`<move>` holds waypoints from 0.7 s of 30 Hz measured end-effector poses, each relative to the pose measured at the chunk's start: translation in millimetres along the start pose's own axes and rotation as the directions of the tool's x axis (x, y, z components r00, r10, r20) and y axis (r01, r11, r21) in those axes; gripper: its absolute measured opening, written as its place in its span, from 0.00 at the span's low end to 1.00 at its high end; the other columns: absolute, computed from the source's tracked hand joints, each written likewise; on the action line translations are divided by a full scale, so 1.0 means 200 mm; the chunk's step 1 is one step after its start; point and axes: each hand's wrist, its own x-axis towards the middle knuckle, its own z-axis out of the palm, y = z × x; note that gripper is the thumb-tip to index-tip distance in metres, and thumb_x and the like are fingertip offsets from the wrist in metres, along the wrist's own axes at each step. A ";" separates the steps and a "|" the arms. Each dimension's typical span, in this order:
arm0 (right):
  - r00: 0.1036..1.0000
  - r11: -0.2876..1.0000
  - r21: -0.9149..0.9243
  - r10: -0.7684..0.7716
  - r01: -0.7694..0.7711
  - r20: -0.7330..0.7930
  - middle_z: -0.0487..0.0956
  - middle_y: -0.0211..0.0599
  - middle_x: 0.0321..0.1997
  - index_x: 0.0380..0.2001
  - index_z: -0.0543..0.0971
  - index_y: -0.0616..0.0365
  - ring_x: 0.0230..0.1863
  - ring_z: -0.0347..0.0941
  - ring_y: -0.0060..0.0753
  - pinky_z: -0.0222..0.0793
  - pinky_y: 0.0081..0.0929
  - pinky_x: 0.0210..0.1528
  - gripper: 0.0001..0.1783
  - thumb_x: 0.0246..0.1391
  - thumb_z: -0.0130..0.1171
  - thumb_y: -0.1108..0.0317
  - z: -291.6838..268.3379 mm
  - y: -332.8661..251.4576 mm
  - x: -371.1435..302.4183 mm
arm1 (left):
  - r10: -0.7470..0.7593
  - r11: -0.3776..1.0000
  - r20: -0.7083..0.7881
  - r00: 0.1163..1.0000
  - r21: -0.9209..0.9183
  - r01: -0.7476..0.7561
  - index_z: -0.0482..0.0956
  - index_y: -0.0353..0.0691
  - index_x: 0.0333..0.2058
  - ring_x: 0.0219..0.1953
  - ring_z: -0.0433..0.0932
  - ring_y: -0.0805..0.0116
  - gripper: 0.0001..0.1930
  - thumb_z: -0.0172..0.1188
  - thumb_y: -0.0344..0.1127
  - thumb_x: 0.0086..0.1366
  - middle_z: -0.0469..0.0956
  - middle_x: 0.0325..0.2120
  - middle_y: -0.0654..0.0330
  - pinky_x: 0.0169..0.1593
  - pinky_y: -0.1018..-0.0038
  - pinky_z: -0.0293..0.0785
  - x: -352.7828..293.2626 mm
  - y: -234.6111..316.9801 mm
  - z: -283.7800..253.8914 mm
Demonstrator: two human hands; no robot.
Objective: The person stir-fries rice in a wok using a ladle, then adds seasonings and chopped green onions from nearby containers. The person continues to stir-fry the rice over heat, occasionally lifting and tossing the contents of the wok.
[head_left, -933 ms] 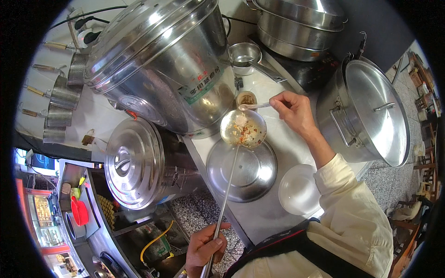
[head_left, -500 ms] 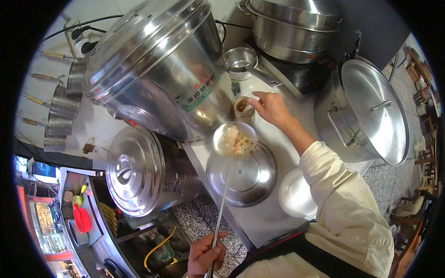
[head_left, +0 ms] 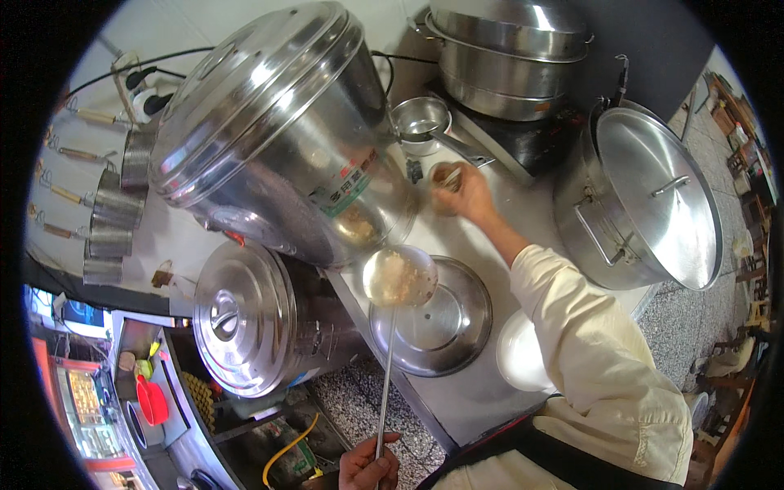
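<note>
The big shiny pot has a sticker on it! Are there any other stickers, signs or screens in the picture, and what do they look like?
Sticker: on the side of the tilted big steel pot, a slanted rectangle, white with green and red patches.
Small label: on the lower band of the stacked steel pots at the back, a tiny orange patch.
Lit display: far lower left, beside the red bowl; a bright panel, too blurred to tell more.

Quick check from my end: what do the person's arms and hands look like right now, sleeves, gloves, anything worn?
Both hands are bare, no gloves. The right hand comes out of a long, loose, pale cream sleeve that ends at the wrist and wrinkles along the arm. Only the left hand shows at the lower edge; its arm is out of view, so any sleeve there cannot be told. No watch or rings can be made out.
</note>
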 end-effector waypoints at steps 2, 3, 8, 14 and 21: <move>0.998 0.997 0.052 -0.051 0.054 -0.046 0.79 0.47 0.34 0.37 0.77 0.61 0.37 0.76 0.43 0.72 0.34 0.41 0.28 0.31 0.71 0.57 -0.05 0.08 0.09 | 0.002 1.000 -0.014 1.000 -0.019 -0.002 0.69 0.26 0.49 0.10 0.59 0.80 0.21 0.51 0.33 0.59 0.65 0.13 0.66 0.14 0.82 0.54 -0.02 -0.01 0.00; 0.988 0.990 0.081 -0.110 0.118 -0.107 0.79 0.46 0.33 0.38 0.76 0.61 0.37 0.76 0.42 0.72 0.33 0.41 0.29 0.31 0.71 0.58 -0.08 0.11 0.13 | 0.009 0.999 -0.043 0.999 -0.035 -0.011 0.68 0.22 0.48 0.09 0.60 0.78 0.22 0.50 0.31 0.57 0.66 0.12 0.63 0.13 0.81 0.55 -0.02 -0.01 0.01; 0.997 0.999 -0.006 -0.055 0.054 -0.058 0.78 0.45 0.40 0.41 0.73 0.64 0.43 0.75 0.39 0.69 0.35 0.44 0.33 0.31 0.74 0.59 -0.20 0.17 0.21 | -0.001 0.998 -0.081 0.997 -0.069 -0.004 0.65 0.17 0.48 0.09 0.61 0.77 0.23 0.49 0.28 0.55 0.66 0.12 0.58 0.14 0.81 0.57 -0.06 -0.01 0.04; 0.997 0.999 -0.034 0.037 -0.035 0.071 0.72 0.48 0.52 0.54 0.68 0.66 0.51 0.70 0.38 0.69 0.32 0.48 0.36 0.42 0.68 0.61 -0.42 -0.10 -0.26 | -0.010 0.992 -0.140 0.990 -0.127 -0.008 0.67 0.20 0.48 0.11 0.59 0.79 0.24 0.51 0.32 0.55 0.65 0.13 0.60 0.15 0.83 0.54 -0.18 -0.03 0.07; 0.966 0.980 0.187 0.012 -0.062 0.259 0.76 0.46 0.46 0.47 0.74 0.67 0.45 0.72 0.31 0.68 0.26 0.44 0.23 0.48 0.63 0.67 -0.73 -0.40 -0.81 | 0.134 0.966 -0.229 0.964 -0.186 -0.179 0.69 0.21 0.46 0.10 0.58 0.81 0.21 0.51 0.31 0.56 0.64 0.13 0.63 0.14 0.84 0.52 -0.35 -0.14 0.14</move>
